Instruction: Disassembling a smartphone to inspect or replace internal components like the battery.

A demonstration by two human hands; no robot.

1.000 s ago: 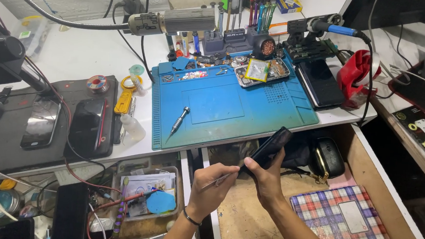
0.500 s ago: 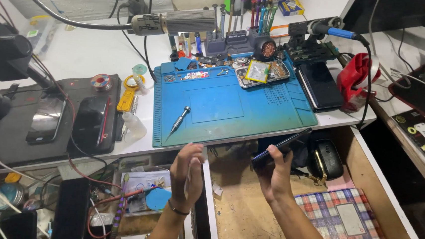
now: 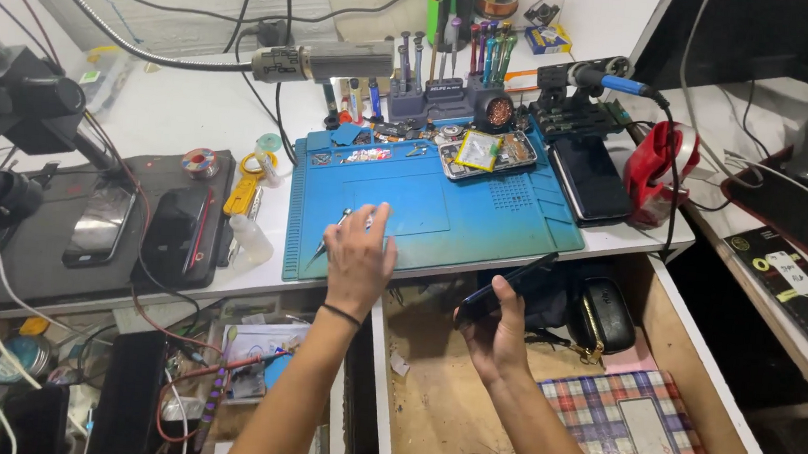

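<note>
Right hand clamped around a dark phone, held tilted over the open drawer. Left hand, half a second ago raised beside that phone, now out on the blue work mat, fingers spread, empty, touching a small screwdriver. Beyond: parts tray, second phone, tool rack. Nothing blocking between hand and screwdriver.

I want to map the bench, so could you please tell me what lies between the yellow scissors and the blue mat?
In the head view, a small clear squeeze bottle lies between the yellow scissors and the blue mat, on the white bench top.
</note>
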